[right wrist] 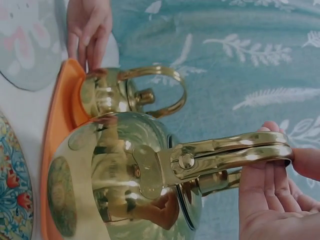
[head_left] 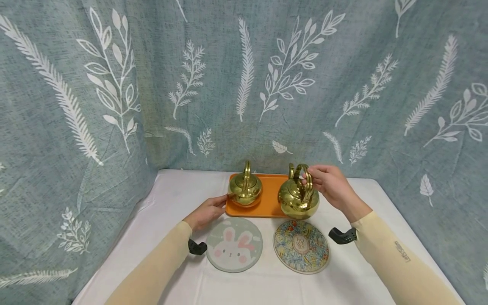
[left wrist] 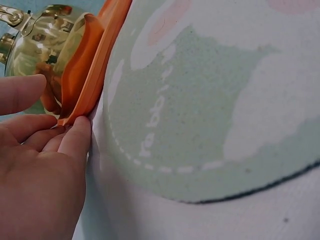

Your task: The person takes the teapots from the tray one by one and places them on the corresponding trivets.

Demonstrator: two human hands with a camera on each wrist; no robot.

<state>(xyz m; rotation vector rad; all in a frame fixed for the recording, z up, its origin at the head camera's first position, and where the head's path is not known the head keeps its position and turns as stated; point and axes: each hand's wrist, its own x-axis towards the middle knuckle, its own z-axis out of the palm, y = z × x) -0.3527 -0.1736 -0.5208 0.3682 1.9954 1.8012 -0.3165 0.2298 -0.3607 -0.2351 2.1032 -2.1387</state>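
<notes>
A large brass kettle (head_left: 295, 201) stands out over the right part of an orange tray (head_left: 271, 192). My right hand (head_left: 331, 184) grips its arched handle, fingers and thumb around the strap in the right wrist view. Whether the kettle's base touches the tray cannot be told. A smaller brass kettle (head_left: 244, 192) sits on the tray's left end, its handle (right wrist: 172, 80) upright. Beside it, my left hand (head_left: 207, 212) touches the tray's left edge with its fingertips. The left wrist view shows those fingers extended against the orange rim (left wrist: 85, 102), the thumb apart above.
In front of the tray lie two round mats: a grey-green rabbit mat (head_left: 234, 262) at left and a colourful floral mat (head_left: 301, 258) at right. A white cloth (head_left: 267, 290) covers the table. Blue-grey leaf-patterned curtains (head_left: 221, 84) enclose the back and sides.
</notes>
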